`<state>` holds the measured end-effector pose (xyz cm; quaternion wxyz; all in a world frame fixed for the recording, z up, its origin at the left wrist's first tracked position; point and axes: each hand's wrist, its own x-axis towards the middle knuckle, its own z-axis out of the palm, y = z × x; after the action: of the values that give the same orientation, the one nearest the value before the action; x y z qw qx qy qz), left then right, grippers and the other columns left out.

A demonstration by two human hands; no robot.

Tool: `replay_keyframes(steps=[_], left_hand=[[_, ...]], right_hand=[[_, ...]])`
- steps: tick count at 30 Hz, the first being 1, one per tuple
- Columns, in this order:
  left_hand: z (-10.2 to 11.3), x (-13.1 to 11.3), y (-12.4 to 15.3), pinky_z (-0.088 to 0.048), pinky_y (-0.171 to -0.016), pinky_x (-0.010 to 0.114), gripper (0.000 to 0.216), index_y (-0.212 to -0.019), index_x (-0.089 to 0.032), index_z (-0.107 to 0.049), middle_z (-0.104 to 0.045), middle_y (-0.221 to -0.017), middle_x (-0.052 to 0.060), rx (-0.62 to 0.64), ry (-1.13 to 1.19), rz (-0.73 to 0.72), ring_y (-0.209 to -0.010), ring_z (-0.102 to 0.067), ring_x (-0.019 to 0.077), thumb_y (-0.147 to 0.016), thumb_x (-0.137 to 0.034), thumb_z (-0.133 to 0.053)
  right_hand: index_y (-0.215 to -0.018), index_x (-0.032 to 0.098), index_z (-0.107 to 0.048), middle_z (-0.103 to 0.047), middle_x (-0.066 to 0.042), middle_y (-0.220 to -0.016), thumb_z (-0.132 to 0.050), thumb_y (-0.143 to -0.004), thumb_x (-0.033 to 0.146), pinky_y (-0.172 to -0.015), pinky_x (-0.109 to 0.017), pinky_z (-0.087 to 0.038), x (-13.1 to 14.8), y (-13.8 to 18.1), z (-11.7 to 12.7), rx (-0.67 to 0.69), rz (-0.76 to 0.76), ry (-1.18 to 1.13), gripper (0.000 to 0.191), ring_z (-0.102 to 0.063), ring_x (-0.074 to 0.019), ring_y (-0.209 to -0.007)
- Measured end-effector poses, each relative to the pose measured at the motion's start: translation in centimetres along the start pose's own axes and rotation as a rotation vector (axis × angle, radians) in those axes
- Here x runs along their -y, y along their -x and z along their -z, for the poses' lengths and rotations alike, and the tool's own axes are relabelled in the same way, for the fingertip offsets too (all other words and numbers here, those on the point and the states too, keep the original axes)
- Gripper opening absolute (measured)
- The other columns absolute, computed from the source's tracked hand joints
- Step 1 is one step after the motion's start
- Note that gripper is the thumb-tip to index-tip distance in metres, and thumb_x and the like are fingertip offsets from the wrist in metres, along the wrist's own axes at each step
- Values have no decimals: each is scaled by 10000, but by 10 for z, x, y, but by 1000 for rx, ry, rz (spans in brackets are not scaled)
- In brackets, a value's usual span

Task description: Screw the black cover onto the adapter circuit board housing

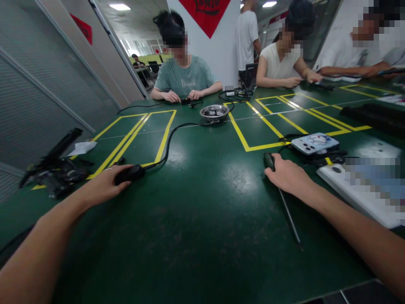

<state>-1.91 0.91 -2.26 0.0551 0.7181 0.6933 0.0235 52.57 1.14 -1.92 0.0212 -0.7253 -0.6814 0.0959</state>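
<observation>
Near the left side of the green table (202, 236), my left hand (106, 185) is wrapped round a black oblong block (135, 172) with a thick black cord. The block's exact kind cannot be made out, as my fingers cover much of it. From its far end the cord (169, 143) curves away towards a metal bowl (205, 117) holding small parts. On the right, my right hand (289, 175) grips the dark green handle of a screwdriver (289, 215). Its long shaft lies under my wrist, with the tip pointing back towards me.
Black parts (65, 173) and a white tissue (82, 147) lie at left. A phone (314, 143) and a white flat device (351, 190) are beyond my right hand. Yellow tape (247, 147) marks rectangles. Several co-workers (186, 76) sit across the table; cables (238, 95) lie there.
</observation>
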Motion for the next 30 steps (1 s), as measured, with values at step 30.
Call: replay_keyframes(steps=[30], left_hand=[[-27, -243, 86, -546, -758, 420, 602, -1408, -389, -331, -629, -1155, 73, -34, 242, -547, -935, -665, 255, -875, -574, -543]], right_hand=[[-1409, 218, -443, -608, -104, -1255, -664, -840, 400, -993, -451, -464, 49, 67, -22, 297, 790, -827, 637, -595, -221, -1089]])
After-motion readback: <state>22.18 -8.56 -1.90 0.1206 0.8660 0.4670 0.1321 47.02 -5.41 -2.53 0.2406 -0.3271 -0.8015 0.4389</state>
